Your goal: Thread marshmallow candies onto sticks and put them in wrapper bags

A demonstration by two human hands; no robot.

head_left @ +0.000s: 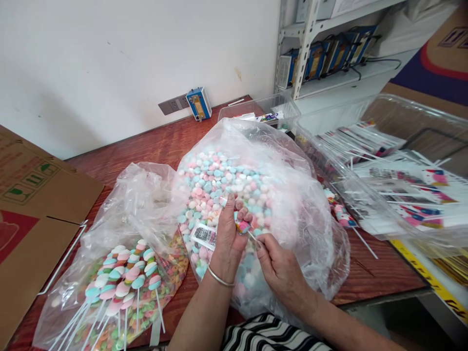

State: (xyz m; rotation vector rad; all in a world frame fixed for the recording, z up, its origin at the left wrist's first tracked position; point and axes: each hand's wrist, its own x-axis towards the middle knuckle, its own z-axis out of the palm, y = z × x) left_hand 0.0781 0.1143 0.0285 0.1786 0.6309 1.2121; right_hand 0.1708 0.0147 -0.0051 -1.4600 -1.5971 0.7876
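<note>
My left hand (pixel 229 233) is closed on a small colourful wrapper (pixel 242 225) and a printed black-and-white sleeve (pixel 204 236), over a big clear bag of pink, blue and white marshmallow candies (pixel 223 180). My right hand (pixel 280 265) pinches a thin white stick (pixel 252 236) whose tip reaches the wrapper. A silver bangle (pixel 219 278) circles my left wrist. To the left, another clear bag (pixel 124 278) holds finished marshmallow lollipops on white sticks over ring-shaped candies.
Clear plastic bins (pixel 369 161) with printed wrappers and sticks stand at right. A few finished lollipops (pixel 341 214) lie beside the bag. A cardboard box (pixel 32 214) lies at left; a metal shelf (pixel 329 53) stands at the back right. The table (pixel 146 146) is reddish wood.
</note>
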